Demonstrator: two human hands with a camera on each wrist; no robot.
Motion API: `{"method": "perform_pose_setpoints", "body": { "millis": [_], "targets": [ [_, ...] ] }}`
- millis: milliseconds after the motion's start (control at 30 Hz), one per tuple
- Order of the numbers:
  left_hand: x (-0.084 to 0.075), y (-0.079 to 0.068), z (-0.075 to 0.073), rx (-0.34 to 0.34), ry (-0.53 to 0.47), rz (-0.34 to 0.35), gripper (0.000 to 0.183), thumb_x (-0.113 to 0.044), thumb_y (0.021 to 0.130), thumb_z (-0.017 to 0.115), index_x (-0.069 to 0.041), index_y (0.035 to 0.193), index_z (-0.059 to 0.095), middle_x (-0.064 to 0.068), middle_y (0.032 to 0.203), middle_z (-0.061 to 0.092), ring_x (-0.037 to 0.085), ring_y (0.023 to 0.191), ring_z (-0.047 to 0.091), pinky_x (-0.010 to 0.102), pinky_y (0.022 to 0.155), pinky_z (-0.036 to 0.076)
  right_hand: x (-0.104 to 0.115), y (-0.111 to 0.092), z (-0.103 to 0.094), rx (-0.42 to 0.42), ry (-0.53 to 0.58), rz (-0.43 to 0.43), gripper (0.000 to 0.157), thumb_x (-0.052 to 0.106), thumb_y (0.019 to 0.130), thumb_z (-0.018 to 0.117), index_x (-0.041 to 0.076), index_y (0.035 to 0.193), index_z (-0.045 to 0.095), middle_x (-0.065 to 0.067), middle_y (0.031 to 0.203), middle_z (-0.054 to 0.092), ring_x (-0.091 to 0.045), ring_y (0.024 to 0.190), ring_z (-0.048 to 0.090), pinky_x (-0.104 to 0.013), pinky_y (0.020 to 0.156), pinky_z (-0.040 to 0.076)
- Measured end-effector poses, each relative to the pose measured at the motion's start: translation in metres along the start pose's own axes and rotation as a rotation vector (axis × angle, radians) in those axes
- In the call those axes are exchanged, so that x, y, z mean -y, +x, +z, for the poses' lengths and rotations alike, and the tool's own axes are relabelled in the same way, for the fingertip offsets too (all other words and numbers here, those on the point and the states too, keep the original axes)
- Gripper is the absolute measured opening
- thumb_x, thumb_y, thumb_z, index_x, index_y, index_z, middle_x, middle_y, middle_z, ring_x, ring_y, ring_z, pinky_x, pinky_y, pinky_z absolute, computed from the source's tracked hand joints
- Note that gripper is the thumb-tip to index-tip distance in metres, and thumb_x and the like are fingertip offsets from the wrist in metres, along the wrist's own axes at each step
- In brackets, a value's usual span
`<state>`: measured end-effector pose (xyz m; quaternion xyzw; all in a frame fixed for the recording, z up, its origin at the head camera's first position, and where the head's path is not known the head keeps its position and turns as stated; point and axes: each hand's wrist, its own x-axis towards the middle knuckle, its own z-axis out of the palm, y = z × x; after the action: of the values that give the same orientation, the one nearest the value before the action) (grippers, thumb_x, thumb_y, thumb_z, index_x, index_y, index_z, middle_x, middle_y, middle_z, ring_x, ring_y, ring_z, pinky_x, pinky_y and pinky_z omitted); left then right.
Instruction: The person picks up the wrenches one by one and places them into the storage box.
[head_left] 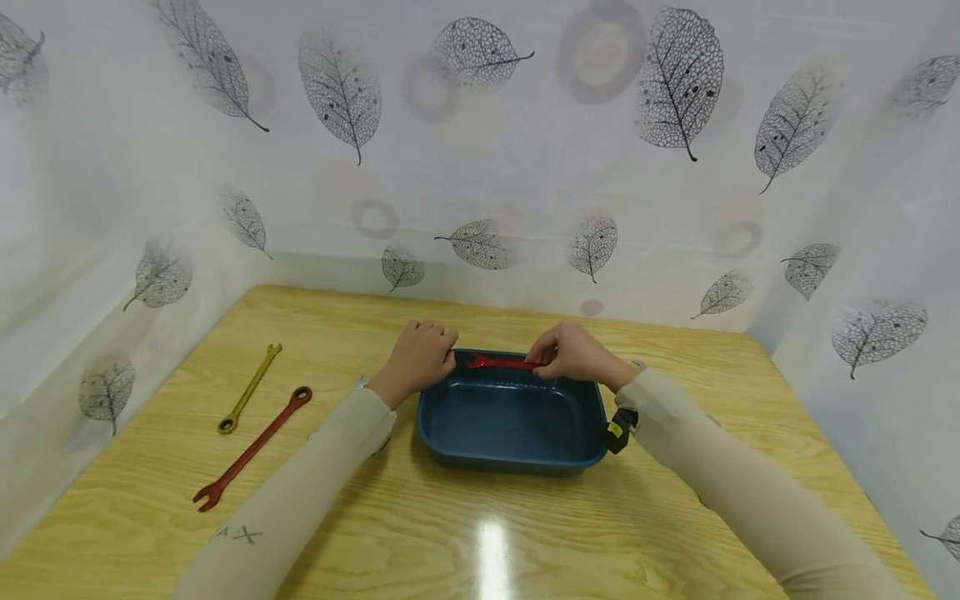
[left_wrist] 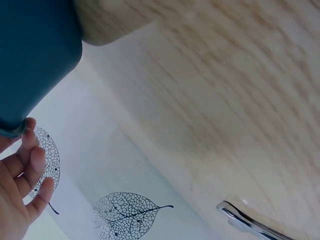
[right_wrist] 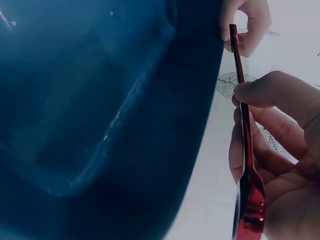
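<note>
- My right hand [head_left: 573, 354] has its thumb and fingers pinched together on a red wrench [head_left: 495, 362], around the middle of its handle.
- I hold that wrench at the far rim of a blue tray [head_left: 513, 421], roughly in line with the table's far edge, one forked end pointing left; I cannot tell whether it touches the rim.
- My left hand [head_left: 422, 354] is clamped on the tray's far left corner, fingers curled at the rim.
- The tray sits upright on the wooden table [head_left: 420, 542], between its left and right edges and near the far edge.
- Toward the table's left edge lies a yellow wrench [head_left: 251, 387], its ring end nearer me.
- Just beside it, on the side toward my left sleeve [head_left: 330, 471], lies a longer, dark red wrench [head_left: 251, 450], ring end toward the far edge, forked end nearer me.
- A black device [head_left: 621, 427] with a yellow mark sits at my right wrist.
- Beyond the far edge hangs a pale leaf-print sheet [head_left: 540, 183].
</note>
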<state>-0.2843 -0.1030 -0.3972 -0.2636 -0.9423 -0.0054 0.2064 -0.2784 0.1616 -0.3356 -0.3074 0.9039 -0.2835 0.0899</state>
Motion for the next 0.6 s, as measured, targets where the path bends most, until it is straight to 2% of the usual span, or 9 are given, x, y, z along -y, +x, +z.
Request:
{"method": "perform_pose_setpoints", "body": {
  "millis": [233, 433, 600],
  "targets": [
    [0.002, -0.001, -0.007, 0.023, 0.005, -0.002, 0.010, -0.020, 0.086, 0.059, -0.012, 0.080, 0.057, 0.006, 0.077, 0.062, 0.025, 0.080, 0.059, 0.044, 0.082, 0.045, -0.001, 0.003, 0.005, 0.021, -0.038, -0.031, 0.012, 0.006, 0.077, 0.071, 0.004, 0.088, 0.074, -0.007, 0.081, 0.071, -0.008, 0.066, 0.060, -0.022, 0.062, 0.050],
    [0.005, -0.005, -0.010, -0.033, 0.039, -0.009, 0.018, -0.024, 0.082, 0.061, -0.010, 0.093, 0.061, 0.009, 0.088, 0.065, 0.028, 0.087, 0.059, 0.046, 0.085, 0.044, -0.002, 0.005, 0.008, 0.026, -0.057, -0.040, 0.012, 0.005, 0.077, 0.071, 0.004, 0.088, 0.075, -0.008, 0.081, 0.072, -0.007, 0.065, 0.061, -0.021, 0.061, 0.050],
    [0.005, -0.010, -0.008, -0.095, 0.054, -0.026, 0.015, -0.025, 0.079, 0.062, -0.011, 0.084, 0.058, 0.008, 0.084, 0.062, 0.027, 0.083, 0.058, 0.045, 0.081, 0.044, -0.003, 0.007, 0.013, 0.032, -0.041, -0.049, 0.013, 0.004, 0.076, 0.071, 0.002, 0.088, 0.075, -0.009, 0.081, 0.072, -0.008, 0.066, 0.062, -0.021, 0.061, 0.051]
  ]
}}
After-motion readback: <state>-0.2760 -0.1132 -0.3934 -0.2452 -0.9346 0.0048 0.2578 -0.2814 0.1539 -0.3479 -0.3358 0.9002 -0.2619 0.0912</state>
